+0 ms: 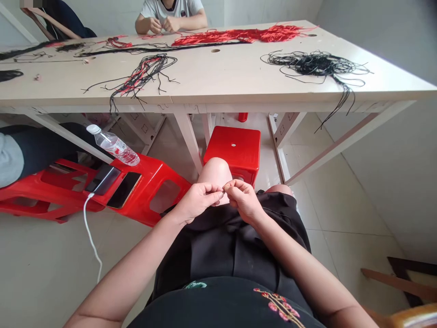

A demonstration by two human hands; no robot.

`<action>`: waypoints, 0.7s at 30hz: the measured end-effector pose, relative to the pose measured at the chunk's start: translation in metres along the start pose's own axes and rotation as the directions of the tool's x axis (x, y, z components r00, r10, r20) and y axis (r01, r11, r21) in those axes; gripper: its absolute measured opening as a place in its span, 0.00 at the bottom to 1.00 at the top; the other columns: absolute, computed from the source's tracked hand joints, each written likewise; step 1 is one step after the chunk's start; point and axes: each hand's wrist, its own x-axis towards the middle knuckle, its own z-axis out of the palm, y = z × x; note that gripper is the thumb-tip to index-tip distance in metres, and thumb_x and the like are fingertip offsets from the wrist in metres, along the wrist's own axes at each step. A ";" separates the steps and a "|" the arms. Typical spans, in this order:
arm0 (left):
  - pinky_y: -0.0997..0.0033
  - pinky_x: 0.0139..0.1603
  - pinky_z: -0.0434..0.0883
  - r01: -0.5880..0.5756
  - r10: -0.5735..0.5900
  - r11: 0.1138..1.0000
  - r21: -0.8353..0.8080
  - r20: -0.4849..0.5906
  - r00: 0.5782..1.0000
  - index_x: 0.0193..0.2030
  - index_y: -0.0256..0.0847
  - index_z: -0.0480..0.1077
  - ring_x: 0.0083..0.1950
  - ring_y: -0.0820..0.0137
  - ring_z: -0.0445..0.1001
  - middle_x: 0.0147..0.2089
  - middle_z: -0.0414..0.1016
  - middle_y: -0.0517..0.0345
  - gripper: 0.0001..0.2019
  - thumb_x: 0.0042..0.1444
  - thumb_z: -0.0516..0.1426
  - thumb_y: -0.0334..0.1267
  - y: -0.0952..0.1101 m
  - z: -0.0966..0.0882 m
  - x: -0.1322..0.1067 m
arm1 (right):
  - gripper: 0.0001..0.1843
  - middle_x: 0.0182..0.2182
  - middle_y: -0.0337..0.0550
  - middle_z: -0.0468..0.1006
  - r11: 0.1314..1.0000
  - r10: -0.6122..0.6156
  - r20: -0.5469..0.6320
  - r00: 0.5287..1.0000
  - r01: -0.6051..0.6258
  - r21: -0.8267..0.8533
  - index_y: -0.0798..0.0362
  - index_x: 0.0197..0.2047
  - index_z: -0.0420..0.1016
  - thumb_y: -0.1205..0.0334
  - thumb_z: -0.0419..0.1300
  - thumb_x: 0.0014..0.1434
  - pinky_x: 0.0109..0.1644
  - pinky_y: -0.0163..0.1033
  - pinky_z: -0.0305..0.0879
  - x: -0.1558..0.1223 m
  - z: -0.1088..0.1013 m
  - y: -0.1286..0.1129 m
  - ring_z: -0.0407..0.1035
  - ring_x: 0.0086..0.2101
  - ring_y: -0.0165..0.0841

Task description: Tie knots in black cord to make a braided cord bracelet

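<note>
As fingers (212,186) are pressed together, a small dark piece (223,189) is held over a lap

While the forearms are stretched forward above black clothing (218,248), the left hand (198,202) and the right hand (245,202) are brought together just above a bare knee (214,169). By the left hand's thumb and index finger, drawn nearly closed, one side of the piece is pinched; by the right hand's thumb and bent index finger, pressed tight, the other side is gripped. Only a speck is left visible between the fingers, and its full shape cannot be told.

Beyond the knees, a desk (221,84) is strewn with cord. A black-and-red bundle (145,75) is laid near the front edge, its loose ends splayed, and a black tangle (314,64) is set to the right, with several strands draped over the edge. Farther back, a red heap (239,35) is spread before a person in a white top (170,9), whose hands are held close together at the far side.

To the left, a water bottle (118,146), a phone (124,189) and a dark device (102,179) fitted with a white cable (89,228) are placed on red plastic seating (146,175). Another red stool (221,148) is positioned partly beneath the desk.
</note>
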 end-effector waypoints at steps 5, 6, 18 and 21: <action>0.74 0.31 0.62 0.120 -0.118 0.973 -0.195 0.024 0.993 0.33 0.33 0.73 0.28 0.77 0.65 0.26 0.70 0.59 0.09 0.42 0.58 0.29 0.001 -0.002 -0.003 | 0.11 0.13 0.28 0.57 1.000 -0.019 0.004 1.000 0.019 0.000 0.55 0.23 0.68 0.58 0.64 0.44 0.17 0.30 0.38 0.001 -0.001 -0.001 0.44 0.15 0.19; 0.75 0.31 0.62 0.138 -0.134 0.962 -0.234 0.032 0.990 0.32 0.33 0.74 0.28 0.76 0.65 0.26 0.70 0.58 0.09 0.41 0.57 0.28 0.001 -0.002 -0.004 | 0.11 0.13 0.28 0.57 1.000 -0.023 0.007 1.000 0.023 0.000 0.55 0.24 0.68 0.58 0.64 0.44 0.17 0.30 0.38 0.001 -0.001 0.000 0.44 0.14 0.19; 0.80 0.23 0.60 0.225 -0.237 0.913 -0.339 0.005 0.972 0.26 0.33 0.73 0.23 0.80 0.64 0.23 0.67 0.59 0.07 0.45 0.62 0.35 0.002 -0.001 -0.002 | 0.08 0.19 0.33 0.68 0.993 -0.117 0.062 0.991 0.118 -0.019 0.55 0.25 0.72 0.60 0.64 0.45 0.18 0.29 0.43 -0.003 0.002 -0.003 0.48 0.16 0.18; 0.81 0.21 0.57 0.191 -0.203 0.955 -0.227 -0.027 0.979 0.25 0.34 0.72 0.21 0.81 0.61 0.19 0.64 0.63 0.09 0.42 0.65 0.38 -0.002 -0.001 -0.001 | 0.07 0.16 0.30 0.63 0.993 -0.115 0.067 0.991 0.117 -0.033 0.55 0.25 0.72 0.60 0.64 0.45 0.18 0.29 0.42 -0.003 0.001 -0.002 0.46 0.16 0.18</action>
